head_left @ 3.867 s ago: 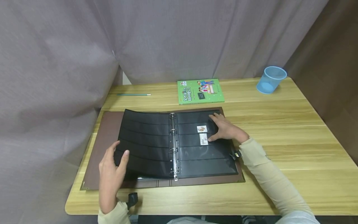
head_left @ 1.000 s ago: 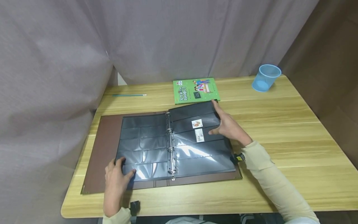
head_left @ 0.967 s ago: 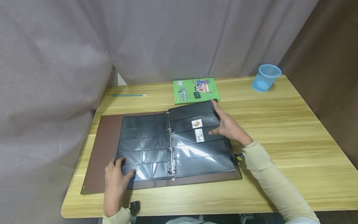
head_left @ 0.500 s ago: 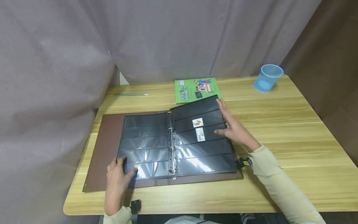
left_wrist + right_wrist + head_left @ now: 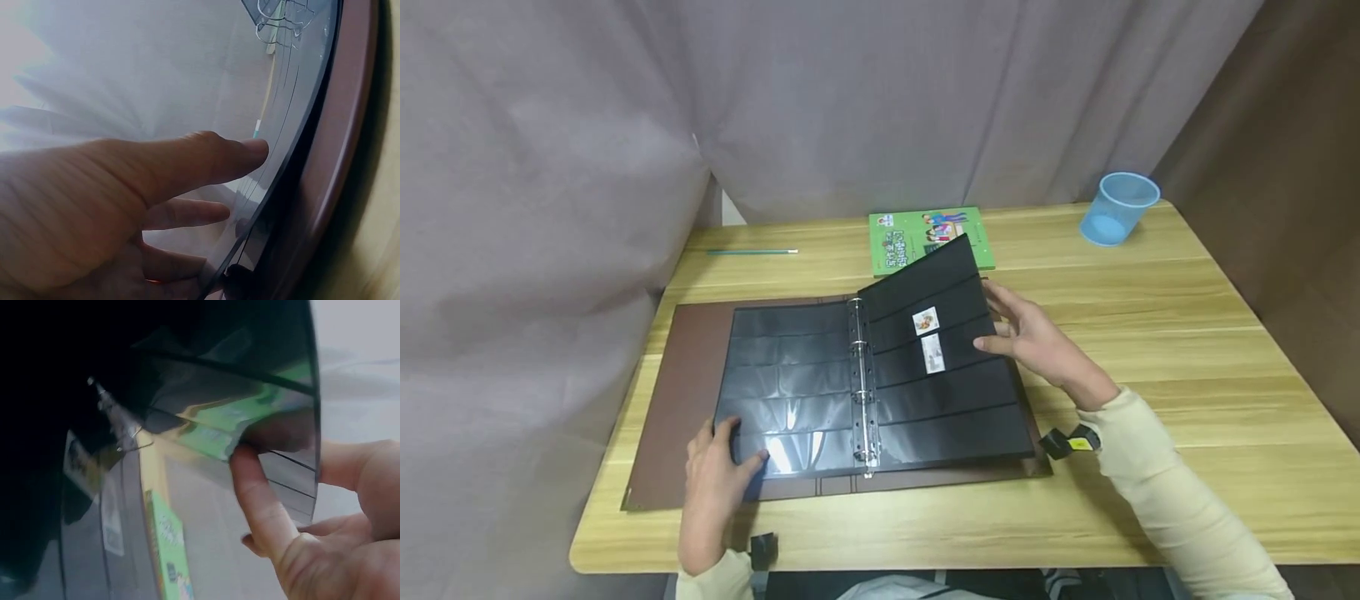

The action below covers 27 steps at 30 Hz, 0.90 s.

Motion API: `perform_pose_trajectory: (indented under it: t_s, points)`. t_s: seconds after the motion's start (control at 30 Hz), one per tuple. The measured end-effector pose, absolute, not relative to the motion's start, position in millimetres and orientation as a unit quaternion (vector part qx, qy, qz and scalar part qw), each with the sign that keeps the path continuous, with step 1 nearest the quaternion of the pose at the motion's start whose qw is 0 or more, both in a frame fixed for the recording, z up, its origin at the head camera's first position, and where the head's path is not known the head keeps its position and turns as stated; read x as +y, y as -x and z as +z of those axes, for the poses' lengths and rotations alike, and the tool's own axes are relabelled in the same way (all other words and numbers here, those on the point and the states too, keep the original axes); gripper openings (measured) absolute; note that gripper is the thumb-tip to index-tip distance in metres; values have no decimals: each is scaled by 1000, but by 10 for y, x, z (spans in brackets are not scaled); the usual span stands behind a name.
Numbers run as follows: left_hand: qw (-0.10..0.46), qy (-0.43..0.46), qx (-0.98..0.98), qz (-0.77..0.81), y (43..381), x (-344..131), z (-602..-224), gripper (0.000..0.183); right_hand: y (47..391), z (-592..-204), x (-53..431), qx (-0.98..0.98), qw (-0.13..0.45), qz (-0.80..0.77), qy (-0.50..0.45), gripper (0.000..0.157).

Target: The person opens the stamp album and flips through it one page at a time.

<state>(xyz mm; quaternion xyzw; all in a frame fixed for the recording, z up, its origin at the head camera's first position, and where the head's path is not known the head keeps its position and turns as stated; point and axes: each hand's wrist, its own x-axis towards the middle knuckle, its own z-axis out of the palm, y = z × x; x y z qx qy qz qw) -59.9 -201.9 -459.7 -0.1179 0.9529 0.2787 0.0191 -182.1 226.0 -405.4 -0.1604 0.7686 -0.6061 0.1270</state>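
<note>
A brown ring-binder stamp album (image 5: 688,367) lies open on the table, with black pocket pages on both sides of its metal rings (image 5: 862,387). My right hand (image 5: 1041,346) pinches the outer edge of the right page (image 5: 951,429), thumb on the front, fingers behind. That page is raised and tilted, its far corner overlapping the green book. Two small stamps, one with a picture (image 5: 926,321) and a paler one (image 5: 933,353), sit in its pockets. At the near outer corner of the left page (image 5: 790,362), my left hand (image 5: 709,479) rests with its fingers spread.
Behind the album lie a green book (image 5: 891,246) and a teal pencil (image 5: 752,252). A blue mesh cup (image 5: 1120,208) stands at the back right of the wooden table (image 5: 1180,333). Grey curtain (image 5: 865,108) hangs along the back and left.
Earlier, the right page lay flat and the left pages bowed up; now the left side lies flatter. My right hand has lifted the right page's outer edge and shifted right.
</note>
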Motion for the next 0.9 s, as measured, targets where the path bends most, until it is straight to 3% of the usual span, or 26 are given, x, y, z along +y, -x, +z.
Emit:
perform_pose_trajectory:
  t_s: [0.2,0.57,0.9]
  points:
    - [20,112,953,281,597,-2024,-4593,67,1753,-3888,2230,779,162,-582,165,85]
    - [27,115,953,277,587,-2076,-4562,67,1747,-3643,2102,793,171,-561,162,79]
    - [-33,74,949,305,604,-1943,-4396,62,1815,-3440,1933,779,176,-582,152,78]
